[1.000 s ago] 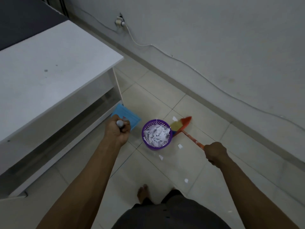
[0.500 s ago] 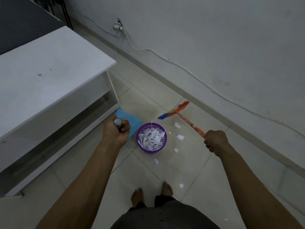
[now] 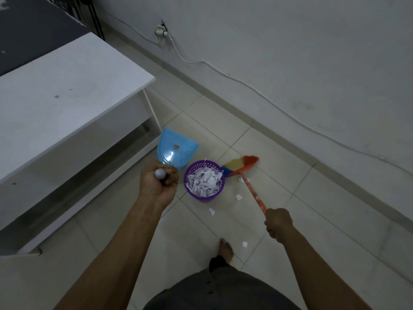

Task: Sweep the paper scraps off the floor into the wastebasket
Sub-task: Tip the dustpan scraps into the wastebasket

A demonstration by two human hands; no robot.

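Note:
A purple mesh wastebasket [image 3: 202,196] stands on the tiled floor, full of white paper scraps [image 3: 205,181]. My left hand [image 3: 158,186] grips the grey handle end of a blue dustpan [image 3: 176,151], whose pan lies just left of and behind the basket. My right hand [image 3: 278,222] grips the orange stick of a broom [image 3: 252,189]. Its red, yellow and blue head [image 3: 241,165] sits on the floor against the basket's right side. Several loose scraps lie on the tiles: by the stick [image 3: 239,196], in front of the basket [image 3: 211,211] and near my foot [image 3: 245,244].
A white table [image 3: 67,86] with a lower shelf stands at the left, its corner close to the dustpan. A grey wall [image 3: 312,63] with a white cable [image 3: 279,108] runs along the back and right. My bare foot [image 3: 226,250] is on the tiles below the basket.
The broom head has swung back from the far side of the floor to the basket's right side. The dustpan now shows more fully behind the basket. One foot has left view.

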